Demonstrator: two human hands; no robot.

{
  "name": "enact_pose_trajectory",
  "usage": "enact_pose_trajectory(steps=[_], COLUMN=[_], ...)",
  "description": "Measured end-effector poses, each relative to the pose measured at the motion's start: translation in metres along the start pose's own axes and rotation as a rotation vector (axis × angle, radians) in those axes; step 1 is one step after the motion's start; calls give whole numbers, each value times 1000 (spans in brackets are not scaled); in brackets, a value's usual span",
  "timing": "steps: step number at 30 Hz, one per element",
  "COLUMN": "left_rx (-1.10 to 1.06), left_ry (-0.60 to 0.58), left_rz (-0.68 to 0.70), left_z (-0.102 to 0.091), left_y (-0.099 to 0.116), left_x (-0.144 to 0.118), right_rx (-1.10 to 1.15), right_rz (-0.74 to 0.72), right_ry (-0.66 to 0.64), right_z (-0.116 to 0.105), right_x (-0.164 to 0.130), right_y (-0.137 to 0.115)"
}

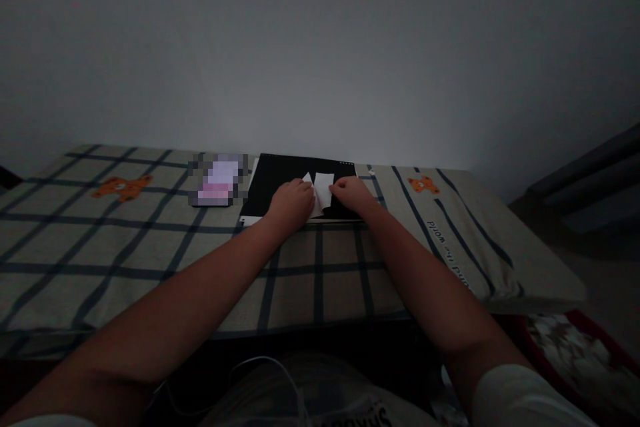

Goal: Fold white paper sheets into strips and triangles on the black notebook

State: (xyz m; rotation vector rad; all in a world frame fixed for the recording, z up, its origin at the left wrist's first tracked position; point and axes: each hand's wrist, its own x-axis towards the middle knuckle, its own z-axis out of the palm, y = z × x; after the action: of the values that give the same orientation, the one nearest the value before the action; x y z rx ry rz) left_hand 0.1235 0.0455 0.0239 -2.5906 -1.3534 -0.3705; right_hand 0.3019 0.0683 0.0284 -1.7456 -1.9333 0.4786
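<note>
Both hands meet over a small white paper (323, 192) that lies on a black board (280, 183), itself resting flat on a checked cloth (150, 240) that covers the low table. The left hand (293, 203) sits curled on the paper's left edge, fingers closed down on it, seemingly to pin it in place. The right hand (354, 193) pinches the right edge, probably so the sheet can be creased or kept from sliding. The dark board gives a firm, contrasting surface under the pale sheet. A blurred pink and white thing (217, 180) lies just left of the board, apart from both hands.
</note>
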Motion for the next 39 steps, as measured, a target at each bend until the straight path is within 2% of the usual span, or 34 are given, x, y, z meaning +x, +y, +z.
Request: enact_pose_trajectory(steps=[14,26,31,39], left_rx=[60,44,-1,13], left_ry=[-102,-79,-6,0], left_rz=[4,-30,-66,-45], left_z=[-1,-1,1,3], left_y=[1,2,-4,-5], left_x=[0,0,1,0], right_rx=[-95,12,183,212], right_rz=[17,36,81,94], right_ry=[-24,-15,-55,-108], right_z=[0,-3,-5,-5], right_x=[0,2,0,1], right_y=[-4,3,3,3])
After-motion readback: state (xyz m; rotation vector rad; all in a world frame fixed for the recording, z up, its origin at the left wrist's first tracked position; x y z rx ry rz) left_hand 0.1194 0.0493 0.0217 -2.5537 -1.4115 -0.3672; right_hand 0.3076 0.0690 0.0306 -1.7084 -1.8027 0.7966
